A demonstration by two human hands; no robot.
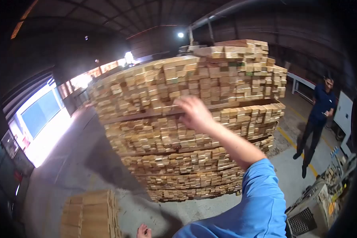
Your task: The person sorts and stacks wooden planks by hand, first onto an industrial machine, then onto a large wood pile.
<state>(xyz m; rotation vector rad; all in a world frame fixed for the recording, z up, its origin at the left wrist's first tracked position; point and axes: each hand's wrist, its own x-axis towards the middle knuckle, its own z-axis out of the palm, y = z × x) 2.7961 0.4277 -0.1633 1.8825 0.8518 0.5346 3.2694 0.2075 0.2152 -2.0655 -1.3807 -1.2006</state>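
Since the stack [168, 137] fills mid-frame, I'd keep any touch light, no yanking ends. Right hand [195, 114] there has fingers loosely curled, can't tell if gripping; left hand [144, 231], bottom edge, can't tell either.

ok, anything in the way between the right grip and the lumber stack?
Nothing visible. The right grip is up in front of the lumber stack; contact can't be judged. The low brown stack is at lower left, off that path.

Dim around you; daylight blows out the doorway [41, 115] at left, small overhead light [180, 35] glares. Wood stack [162, 137] shadows the floor [71, 158]. Your raised right hand [195, 114] looks soft. Fisheye bends edges; corners black.
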